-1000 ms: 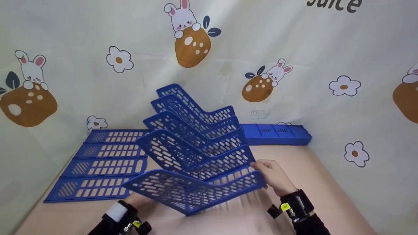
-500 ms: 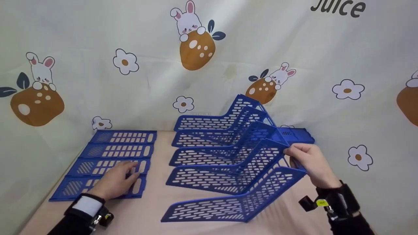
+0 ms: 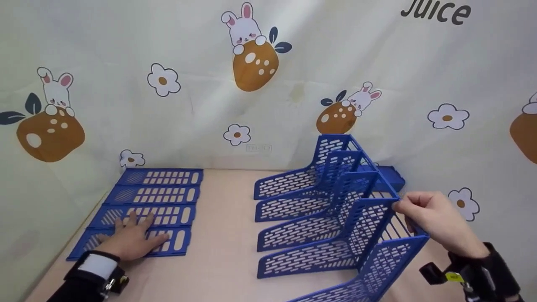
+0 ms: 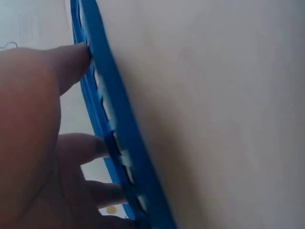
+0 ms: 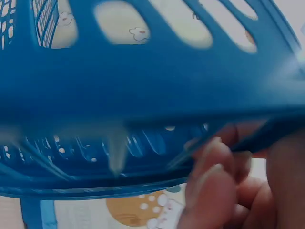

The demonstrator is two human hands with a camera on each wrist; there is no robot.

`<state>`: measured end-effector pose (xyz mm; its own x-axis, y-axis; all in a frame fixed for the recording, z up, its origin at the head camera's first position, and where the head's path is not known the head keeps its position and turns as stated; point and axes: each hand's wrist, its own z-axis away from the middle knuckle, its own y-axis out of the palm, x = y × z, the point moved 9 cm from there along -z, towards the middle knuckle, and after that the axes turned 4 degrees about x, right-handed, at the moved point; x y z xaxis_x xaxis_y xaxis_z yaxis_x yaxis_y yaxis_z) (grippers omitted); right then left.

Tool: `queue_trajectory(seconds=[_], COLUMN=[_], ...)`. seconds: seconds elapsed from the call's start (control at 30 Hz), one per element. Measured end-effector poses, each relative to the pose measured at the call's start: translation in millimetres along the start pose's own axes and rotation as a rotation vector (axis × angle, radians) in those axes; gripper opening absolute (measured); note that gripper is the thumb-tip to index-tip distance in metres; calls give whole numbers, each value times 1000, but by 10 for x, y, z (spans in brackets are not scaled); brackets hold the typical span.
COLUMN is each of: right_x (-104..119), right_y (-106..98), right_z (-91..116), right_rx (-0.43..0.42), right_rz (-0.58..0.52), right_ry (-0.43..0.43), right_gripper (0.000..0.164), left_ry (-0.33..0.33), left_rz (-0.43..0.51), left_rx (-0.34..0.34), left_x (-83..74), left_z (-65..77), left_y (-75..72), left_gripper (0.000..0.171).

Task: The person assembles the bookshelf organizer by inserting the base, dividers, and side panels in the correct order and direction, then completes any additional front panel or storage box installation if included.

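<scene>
- At the top rear edge of the blue rack (image 3: 352,226), the right hand (image 3: 436,220) pinches the plastic, thumb and fingers close together around it near the corner of the second-nearest divider.
- Leftward and away from that grip, the rack spreads out as five slotted L-shaped dividers, each with a tall upright toward the hand and a low arm pointing left; the nearest divider runs out of the head view at the bottom. Whether every divider rests on the table cannot be told.
- Just below the grip, thin bars cross the back of the rack; the right wrist view shows curled fingers tucked beside a blue edge.
- Beyond the grip, partly hidden by the rack, a low blue box (image 3: 392,178) lies against the backdrop.
- Well to the left of the grip, across a stretch of pale pink table (image 3: 224,218), four blue panels (image 3: 159,203) lie flat, edge to edge.
- On the two nearest panels, the left hand (image 3: 130,241) rests with its fingers spread wide, gripping nothing; the left wrist view shows fingertips against the slotted plastic.
- Behind each hand, a black wrist strap (image 3: 482,272) carries a small device.
- Farther off than everything gripped or touched, the pale backdrop (image 3: 201,42) bears rabbits, orange fruits, flowers and the word "Juice".
</scene>
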<state>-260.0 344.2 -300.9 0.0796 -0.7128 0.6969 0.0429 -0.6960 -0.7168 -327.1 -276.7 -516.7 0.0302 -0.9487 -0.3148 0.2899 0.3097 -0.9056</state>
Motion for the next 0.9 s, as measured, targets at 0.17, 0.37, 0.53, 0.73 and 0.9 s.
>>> queue_trajectory(seconds=[0.17,0.37,0.53,0.73,0.9], right_x=[-59,-165,-306,-414,-227], right_y=[-115,-224,-328,-400,-526], right_z=[137,213,256,293,330], right_rx=[-43,-34,-21,14,12], right_rz=[107,160,212,231,368], right_ry=[66,118,178,220,210], right_gripper=[41,40,39,41,55], left_ry=[13,7,29,101,126], left_rz=[-11,-39,-84,-174,-96], left_rx=[38,116,123,92,141], left_x=[-301,-828,-1343,-1797,-1864], left_z=[113,315,535,749,788], left_y=[95,378,617,817,739], left_gripper=[112,110,106,98,92])
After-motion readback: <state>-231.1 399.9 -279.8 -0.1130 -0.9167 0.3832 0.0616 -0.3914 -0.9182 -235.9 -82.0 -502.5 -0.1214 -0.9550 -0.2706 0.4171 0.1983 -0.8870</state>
